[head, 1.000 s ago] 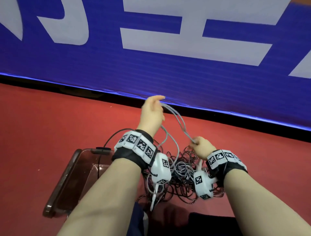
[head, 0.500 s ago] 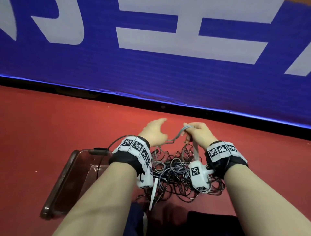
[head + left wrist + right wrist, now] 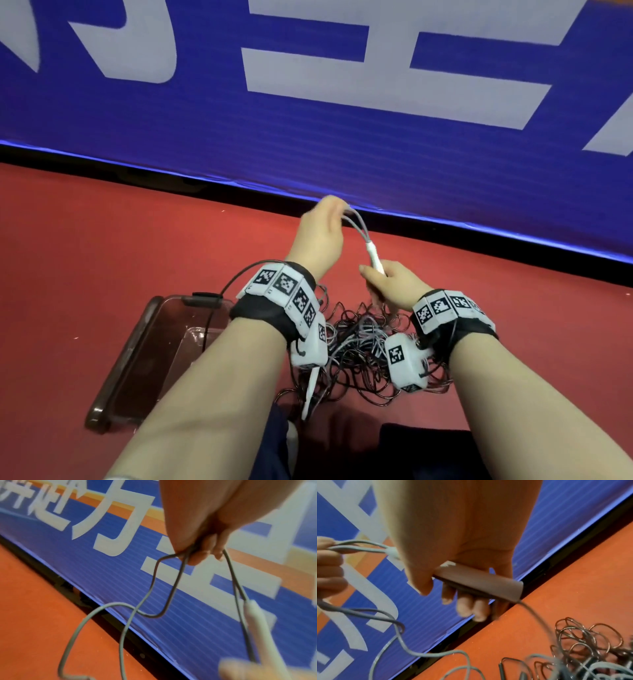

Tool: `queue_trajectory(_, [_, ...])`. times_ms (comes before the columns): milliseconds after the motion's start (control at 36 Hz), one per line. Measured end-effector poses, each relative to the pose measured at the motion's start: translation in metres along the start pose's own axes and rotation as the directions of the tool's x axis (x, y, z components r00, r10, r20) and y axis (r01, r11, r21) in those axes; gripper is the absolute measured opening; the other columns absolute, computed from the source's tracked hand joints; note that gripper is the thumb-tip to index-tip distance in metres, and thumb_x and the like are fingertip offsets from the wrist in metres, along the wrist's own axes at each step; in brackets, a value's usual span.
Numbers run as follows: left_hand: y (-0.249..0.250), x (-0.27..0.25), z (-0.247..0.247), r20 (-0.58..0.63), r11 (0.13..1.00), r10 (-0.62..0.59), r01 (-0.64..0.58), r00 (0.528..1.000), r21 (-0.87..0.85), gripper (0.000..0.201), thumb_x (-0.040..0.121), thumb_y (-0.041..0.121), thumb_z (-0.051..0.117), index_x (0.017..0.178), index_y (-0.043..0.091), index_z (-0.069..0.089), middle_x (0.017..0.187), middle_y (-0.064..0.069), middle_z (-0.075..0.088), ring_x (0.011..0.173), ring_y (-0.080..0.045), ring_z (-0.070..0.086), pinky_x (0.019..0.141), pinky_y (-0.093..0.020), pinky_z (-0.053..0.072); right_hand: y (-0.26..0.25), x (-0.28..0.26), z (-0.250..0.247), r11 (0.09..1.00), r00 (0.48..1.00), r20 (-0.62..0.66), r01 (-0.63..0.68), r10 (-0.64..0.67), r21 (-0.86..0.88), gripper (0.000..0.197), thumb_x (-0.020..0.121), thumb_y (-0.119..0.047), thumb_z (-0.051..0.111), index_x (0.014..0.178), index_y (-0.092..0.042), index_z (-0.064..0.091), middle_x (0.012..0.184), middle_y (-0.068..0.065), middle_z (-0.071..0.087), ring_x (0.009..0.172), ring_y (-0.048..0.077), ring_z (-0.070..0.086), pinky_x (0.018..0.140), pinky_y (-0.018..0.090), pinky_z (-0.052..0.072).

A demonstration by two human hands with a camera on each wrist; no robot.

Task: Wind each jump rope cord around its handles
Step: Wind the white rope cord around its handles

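On the red floor [image 3: 102, 240], below the far blue banner [image 3: 308, 144], a tangled cord pile [image 3: 359, 349] lay beside a brown tray [image 3: 137, 359]. My right hand [image 3: 390, 284] gripped the white handle [image 3: 375, 260]; my left hand [image 3: 320, 233] pinched its grey cord [image 3: 173, 586], which looked light and springy, likely to snag.

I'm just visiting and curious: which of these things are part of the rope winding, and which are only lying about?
Part of the job:
- thin grey jump rope cord, pinched by the left hand
- white plastic rope handle, gripped by the right hand
- tangled heap of dark and grey cords on the floor

Just lying about:
- brown translucent plastic tray
- blue banner with white lettering
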State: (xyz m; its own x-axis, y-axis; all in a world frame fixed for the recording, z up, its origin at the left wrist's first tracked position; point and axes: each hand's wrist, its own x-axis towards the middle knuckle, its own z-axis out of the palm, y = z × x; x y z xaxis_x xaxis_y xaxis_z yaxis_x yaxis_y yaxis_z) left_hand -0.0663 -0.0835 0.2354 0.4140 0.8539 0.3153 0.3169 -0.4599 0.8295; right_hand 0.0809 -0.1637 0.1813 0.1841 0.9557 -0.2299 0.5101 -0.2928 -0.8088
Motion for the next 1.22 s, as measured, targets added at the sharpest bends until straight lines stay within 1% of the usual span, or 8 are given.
queue_trajectory(194, [-0.024,-0.012,0.007,-0.046,0.868,-0.136,0.141,0.990,0.476,0.046,0.093,0.034,0.057,0.135,0.018,0.046,0.138,-0.008,0.042,0.126,-0.028,0.036,0.104,-0.041,0.026,-0.016,0.002,-0.012,0.872,0.997,0.039,-0.078,0.067,0.484,0.035,0.100,-0.027,0.052,0.070,-0.009,0.045,0.045,0.002,0.045,0.040,0.016,0.041,0.052,0.029,0.050])
queue_trajectory(306, [-0.018,-0.010,0.011,0.144,0.993,-0.072,0.056,0.987,0.107,0.005,0.085,0.014,0.064,0.089,0.016,0.067,0.090,0.004,0.063,0.082,-0.012,0.056,0.084,-0.029,0.043,-0.024,0.006,-0.020,0.643,0.989,0.064,-0.138,0.137,0.753,0.037,0.102,-0.022,0.044,0.068,-0.008,0.049,0.047,0.004,0.043,0.042,0.017,0.041,0.053,0.029,0.050])
queue_trajectory(444, [-0.018,-0.022,0.021,0.687,0.945,-0.279,0.319,0.671,0.072,0.045,0.083,0.026,0.072,0.126,0.019,0.059,0.125,0.004,0.061,0.114,-0.011,0.057,0.103,-0.031,0.043,-0.043,0.000,-0.030,0.406,0.986,0.139,-0.165,0.093,0.899,0.027,0.099,-0.019,0.046,0.085,-0.002,0.062,0.058,0.005,0.052,0.052,0.017,0.054,0.060,0.031,0.056])
queue_trajectory(583, [-0.020,-0.032,0.022,0.788,0.947,-0.235,0.316,0.570,0.054,0.026,0.101,0.024,0.045,0.101,0.002,0.059,0.082,-0.010,0.069,0.058,0.003,0.061,0.063,-0.012,0.049,-0.056,-0.001,-0.039,0.236,0.998,0.046,-0.057,0.053,0.970,0.025,0.098,-0.011,0.045,0.098,0.007,0.062,0.068,0.008,0.055,0.061,0.018,0.056,0.065,0.033,0.058])
queue_trajectory(750, [-0.008,-0.016,0.011,0.494,0.656,-0.376,0.602,0.784,-0.456,0.030,0.105,0.020,0.034,0.086,0.004,0.049,0.050,-0.006,0.061,0.038,-0.012,0.055,0.038,-0.019,0.044,-0.032,0.006,-0.033,0.487,0.981,0.091,-0.165,0.173,0.858,0.026,0.093,-0.007,0.043,0.107,0.005,0.060,0.107,0.022,0.069,0.099,0.029,0.069,0.086,0.036,0.057])
queue_trajectory(861, [0.010,-0.009,0.010,0.465,0.264,-0.393,0.581,0.793,-0.769,0.026,0.105,0.015,0.031,0.091,0.000,0.047,0.056,-0.011,0.062,0.043,-0.014,0.056,0.042,-0.019,0.047,-0.031,0.005,-0.013,0.549,0.964,0.262,-0.246,0.050,0.799,0.028,0.053,-0.009,0.074,0.081,-0.007,0.069,0.075,0.006,0.065,0.069,0.017,0.054,0.068,0.022,0.041])
queue_trajectory(944, [0.014,-0.006,0.009,0.452,0.084,-0.396,0.522,0.799,-0.849,0.025,0.106,0.018,0.030,0.096,0.000,0.045,0.063,-0.015,0.065,0.048,-0.017,0.060,0.047,-0.022,0.052,-0.037,-0.001,0.001,0.549,0.934,0.358,-0.296,-0.007,0.782,0.016,0.059,-0.004,0.059,0.070,-0.007,0.071,0.078,0.013,0.069,0.071,0.026,0.068,0.075,0.031,0.056])
queue_trajectory(1222, [-0.007,0.005,-0.014,0.220,-0.003,-0.538,0.260,0.813,-0.966,0.027,0.107,0.015,0.025,0.097,-0.003,0.042,0.086,-0.026,0.063,0.076,-0.027,0.065,0.057,-0.028,0.058,-0.012,-0.009,0.013,0.785,0.763,0.635,-0.465,0.121,0.409,0.012,0.085,-0.019,0.066,0.086,-0.008,0.071,0.078,0.005,0.065,0.067,0.012,0.059,0.069,0.021,0.048])
